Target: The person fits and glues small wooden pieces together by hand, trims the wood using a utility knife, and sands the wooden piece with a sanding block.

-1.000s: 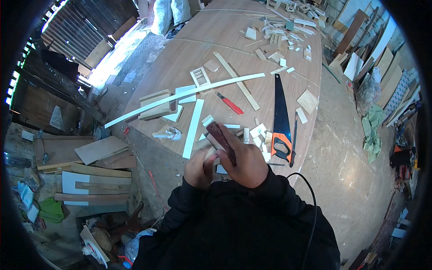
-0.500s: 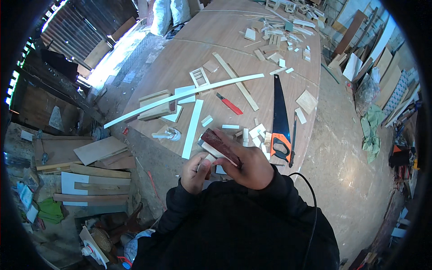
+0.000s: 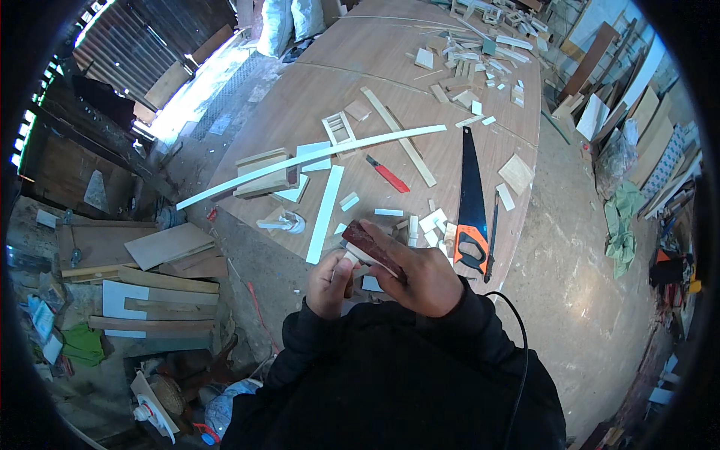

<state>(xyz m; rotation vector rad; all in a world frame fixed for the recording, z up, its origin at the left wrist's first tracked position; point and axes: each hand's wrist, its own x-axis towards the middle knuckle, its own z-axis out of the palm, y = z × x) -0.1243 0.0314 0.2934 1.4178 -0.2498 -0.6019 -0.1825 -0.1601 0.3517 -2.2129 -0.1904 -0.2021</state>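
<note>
My right hand (image 3: 430, 279) is closed around a sanding block (image 3: 372, 249) with a dark red, dusty face. Pinched between the fingers of my left hand (image 3: 327, 286) is a small pale wood piece (image 3: 350, 258), which meets the block's left end. Both hands are close together in front of my chest, over the near edge of the table. Several small wood offcuts (image 3: 433, 220) lie just beyond my right hand. To their right is a handsaw (image 3: 471, 202) with an orange and black handle. A red-handled knife (image 3: 388, 174) rests farther back.
A long pale strip (image 3: 315, 163) lies across a wooden box-like piece (image 3: 262, 174) at the left. A clear bottle (image 3: 289, 222) stands near the table's left edge. Scrap wood (image 3: 480, 67) is heaped at the far right, and a black cable (image 3: 521, 322) runs beside my right arm.
The whole view has shifted slightly, so the table's things appear a little farther right and lower. Both hands keep their grips, with the block and wood piece still together.
</note>
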